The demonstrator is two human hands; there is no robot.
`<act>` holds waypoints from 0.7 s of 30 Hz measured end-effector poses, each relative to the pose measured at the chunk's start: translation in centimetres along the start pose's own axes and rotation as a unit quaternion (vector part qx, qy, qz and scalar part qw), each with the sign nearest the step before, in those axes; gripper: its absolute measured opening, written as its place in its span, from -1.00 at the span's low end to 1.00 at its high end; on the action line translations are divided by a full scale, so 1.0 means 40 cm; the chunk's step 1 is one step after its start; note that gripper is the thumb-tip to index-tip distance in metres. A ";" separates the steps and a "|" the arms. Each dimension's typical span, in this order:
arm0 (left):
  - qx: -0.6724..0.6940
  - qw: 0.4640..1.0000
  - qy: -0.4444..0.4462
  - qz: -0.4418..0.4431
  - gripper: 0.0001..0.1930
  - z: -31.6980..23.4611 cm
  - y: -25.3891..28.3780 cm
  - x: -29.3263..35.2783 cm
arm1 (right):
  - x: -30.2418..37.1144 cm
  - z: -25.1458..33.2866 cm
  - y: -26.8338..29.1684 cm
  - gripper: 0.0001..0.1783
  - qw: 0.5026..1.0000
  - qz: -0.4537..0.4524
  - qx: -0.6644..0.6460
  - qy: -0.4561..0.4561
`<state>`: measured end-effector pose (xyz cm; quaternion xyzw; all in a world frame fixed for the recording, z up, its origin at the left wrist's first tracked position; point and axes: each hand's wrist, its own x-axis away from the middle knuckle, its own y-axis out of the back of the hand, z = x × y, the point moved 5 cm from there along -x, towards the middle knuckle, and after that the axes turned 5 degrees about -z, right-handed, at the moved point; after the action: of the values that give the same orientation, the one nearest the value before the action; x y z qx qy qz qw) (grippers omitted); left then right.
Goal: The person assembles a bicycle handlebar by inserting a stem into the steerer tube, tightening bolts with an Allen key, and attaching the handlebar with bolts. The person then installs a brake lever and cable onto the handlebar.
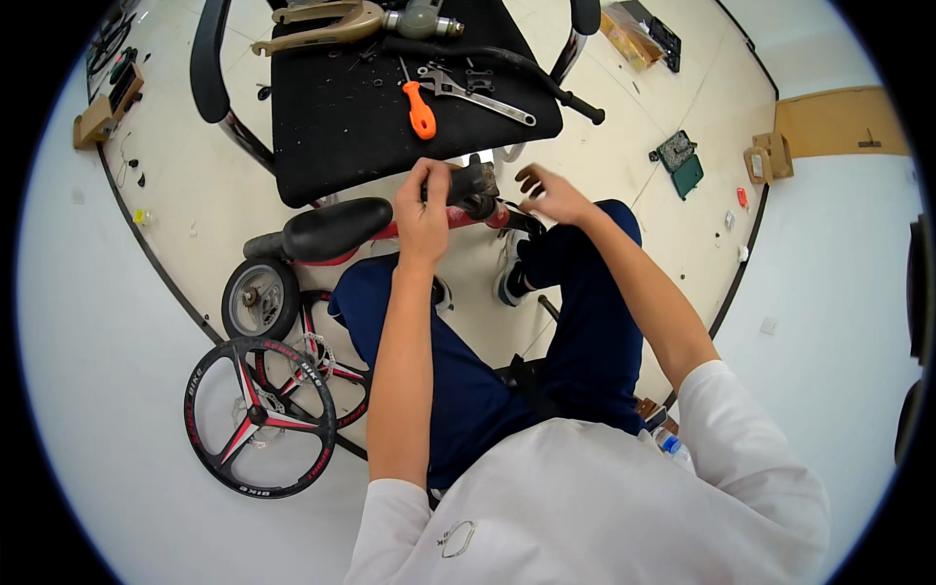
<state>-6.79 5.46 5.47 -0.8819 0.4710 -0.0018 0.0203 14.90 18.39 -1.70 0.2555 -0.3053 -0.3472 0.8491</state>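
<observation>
My left hand [421,213] is closed around a dark grey bike part [471,182] with a brownish, worn end; its exact kind is not clear. Just below lies a small red bike frame [466,217] with a black saddle [336,230], set crosswise between my legs and the chair. To the right of the part, my right hand [554,197] hovers with fingers curled and apart, nothing visible in them. On the black chair seat [331,136] are an orange-handled screwdriver [420,109], an adjustable wrench [478,97], a black handlebar [507,63] and a beige fork [331,24].
At left, a small grey-rimmed wheel [259,300] sits behind two black wheels with red and white spokes, the nearer wheel [257,417] leaning out front. A green toolbox [682,161] lies open on the floor at right, with cardboard boxes [768,156] beyond. Chair armrests [207,68] flank the seat.
</observation>
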 end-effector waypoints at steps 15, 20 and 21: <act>-0.367 0.912 -0.156 0.100 -0.53 -0.130 -0.042 -0.025 | 0.063 -0.075 -0.187 -0.71 0.952 -0.142 0.252 0.101; -0.403 0.901 -0.149 0.061 -0.53 -0.132 -0.071 -0.003 | 0.111 -0.125 -0.249 -0.71 0.984 -0.156 0.037 -0.082; -0.407 0.903 -0.126 0.060 -0.53 -0.131 -0.077 -0.011 | 0.111 -0.127 -0.255 -0.70 0.981 -0.168 0.028 -0.097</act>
<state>-4.62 7.37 10.83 -0.7765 0.4759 0.3028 -0.2810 16.55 9.82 -10.25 0.2919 -0.3486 -0.4991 0.7377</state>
